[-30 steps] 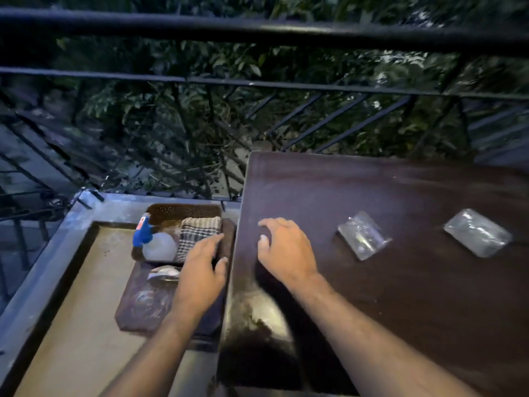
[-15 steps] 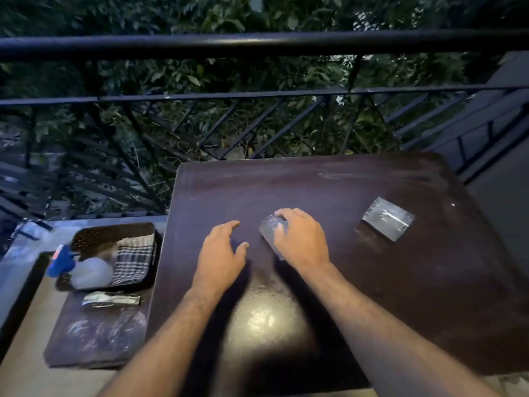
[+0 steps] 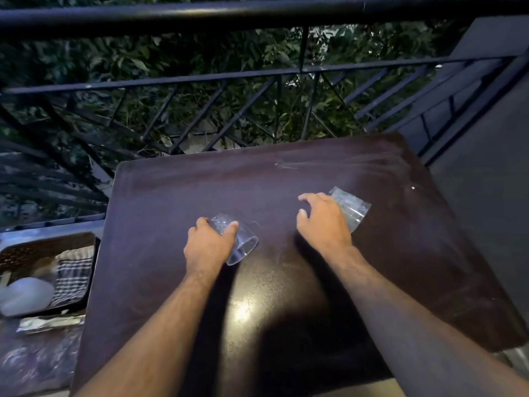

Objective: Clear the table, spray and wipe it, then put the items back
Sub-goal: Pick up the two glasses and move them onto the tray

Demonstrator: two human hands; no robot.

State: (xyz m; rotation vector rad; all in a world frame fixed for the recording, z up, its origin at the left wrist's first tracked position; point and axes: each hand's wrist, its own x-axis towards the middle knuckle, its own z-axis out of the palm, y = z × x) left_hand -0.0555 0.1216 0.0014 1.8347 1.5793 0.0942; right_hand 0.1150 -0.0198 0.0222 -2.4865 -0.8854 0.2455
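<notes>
- Table [image 3: 286, 179]: dark brown top, standing just inside a black railing [image 3: 257, 12]; two clear items are on or at it, so by my reading the clearing step is under way and not yet done;
- Left hand [image 3: 207, 245]: fingers and thumb curled round a clear plastic piece [image 3: 243, 245], which looks like a small cup or folded packet lying near the middle of the table; whether it is lifted off the surface or resting on it I cannot tell;
- Right hand [image 3: 323, 222]: fingers spread and loosely bent, gripping nothing; it lies over the left edge of a clear plastic packet [image 3: 350, 209], which lies flat on the table;
- The relation that matters: the packet lies to the right of and partly beneath the right hand, its long axis running on a diagonal from far-left to near-right; the right hand is plainly the nearer one, the left being occupied and well apart from it;
- Judgement: closing the fingers should call for a pinch at the packet's edge, since thin flat plastic may slide on the smooth top;
- Off the table's left side sits a dark tray [image 3: 43, 245] with a checked cloth [image 3: 73, 277] and a blurred pale bottle [image 3: 25, 295], likely for the spraying and wiping.
</notes>
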